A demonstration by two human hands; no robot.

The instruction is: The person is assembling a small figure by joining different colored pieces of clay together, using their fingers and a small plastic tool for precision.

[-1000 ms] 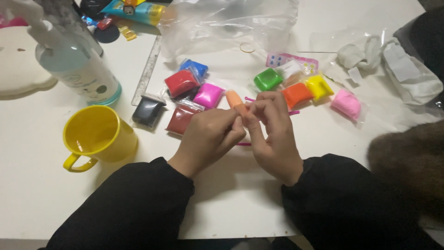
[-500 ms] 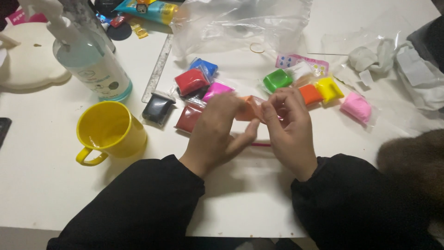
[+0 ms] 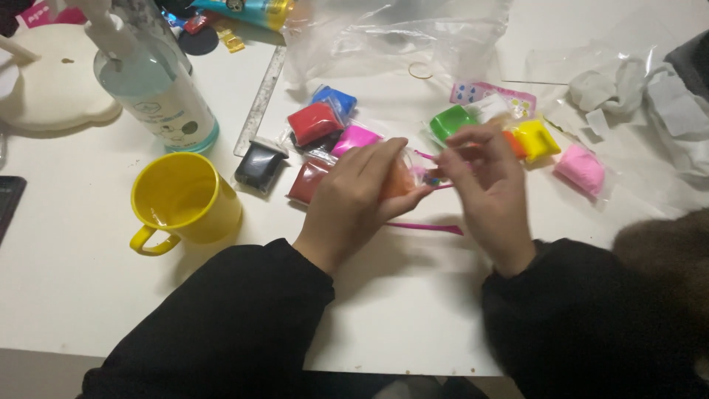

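**A:** Where does the orange clay sit in relation to the person's hands?

**B:** The orange clay piece [image 3: 399, 181] lies inside the left hand [image 3: 354, 199], tucked under the curled fingers and against the palm — only a patch of it shows between fingers and thumb. The left hand is closed around it, above the white table [image 3: 88, 295].

**A:** And the right hand?

**B:** The right hand [image 3: 484, 185] hovers just beside the left, fingers bent and drawn together near the clay's exposed end. The picture is blurred there, so whether the fingertips pinch the clay or something small next to it cannot be told.

**A:** What lies beneath them?

**B:** A thin pink stick [image 3: 425, 227] rests on the table just below both hands, touching neither as far as can be seen.

**A:** And around them?

**B:** Small bags of coloured clay fan out behind the hands — a dark red packet [image 3: 306, 181] just beside the left knuckles, a magenta packet [image 3: 354, 138], a red packet [image 3: 314, 122], a blue packet [image 3: 334, 97] and a black packet [image 3: 257, 166] to the left. A green packet [image 3: 450, 122], a yellow packet [image 3: 536, 139] and a pink packet [image 3: 580, 168] sit behind and to the right of the right hand. A yellow mug [image 3: 185, 199] stands well apart at left, near a clear pump bottle [image 3: 159, 96] and a metal ruler [image 3: 260, 100].
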